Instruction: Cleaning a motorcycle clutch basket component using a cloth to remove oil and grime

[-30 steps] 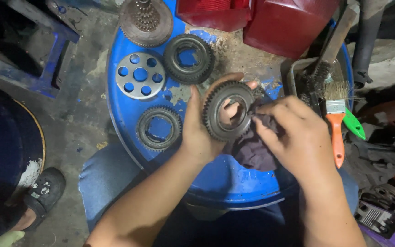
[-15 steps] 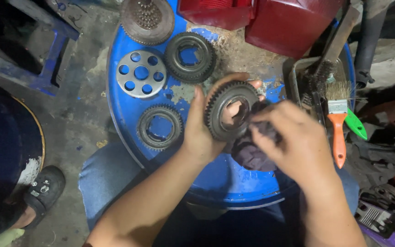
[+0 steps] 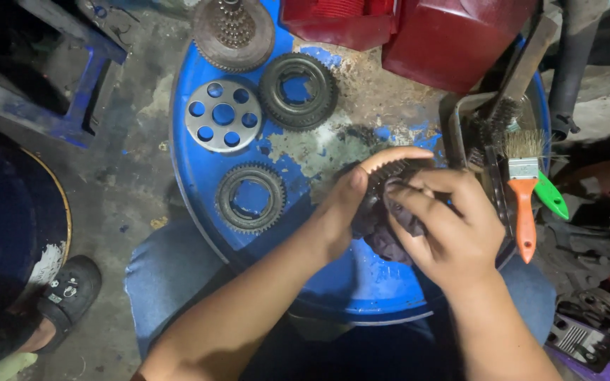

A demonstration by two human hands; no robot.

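Biggest thing here is the round blue drum top [image 3: 199,176] that works as the tabletop, paint flaked off in the middle and its far edge buried under two red containers [image 3: 453,35] that run out of the top of the shot. A big rusty sprocket [image 3: 233,32] is also cut off up there. Then a silver disc with holes [image 3: 222,115], a dark ring gear [image 3: 298,90] and another toothed ring [image 3: 250,198] lying flat. On the right, an orange-handled brush [image 3: 524,204] leans in a metal tray [image 3: 460,127], hard to read in the shadow. Left hand [image 3: 340,212] grips a gear [image 3: 383,176], mostly hidden, only some teeth showing. Right hand [image 3: 453,233] is closed on a dark rag [image 3: 390,236] pressed against it, just above the drum's near side.
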